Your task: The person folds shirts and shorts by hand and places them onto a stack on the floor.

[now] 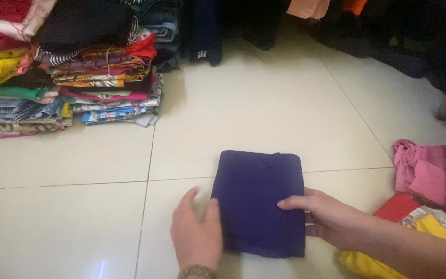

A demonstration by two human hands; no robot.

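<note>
- Cream floor tiles fill the middle of the view, with dark hanging clothes along the far edge and laundry on both sides.
- At centre, close to the person, lies a dark blue garment, folded into a neat, nearly square packet flat on the floor and straddling a grout line.
- Its edges look straight and its top is smooth; a small nub of cloth shows at the far edge, and the layers are visible along the near right corner.
- The left hand rests at the packet's left edge, fingers loosely together and flat against the cloth and tile, thumb raised; it presses or steadies more than it grasps.
- The right hand lies at the right edge, fingertips on top of the cloth and the rest beside it; its grip is flat too, not pinching anything that I can see.
- Judging by shape alone, the folding of this piece looks finished or very nearly so; what seems left is a last smoothing and placing it with the rest.
- Far left stands a tall stack of folded clothes in many colours, well apart from the packet.
- To the right lie unfolded pieces: a pink garment, a red cloth, and a yellow garment partly under the right forearm.
</note>
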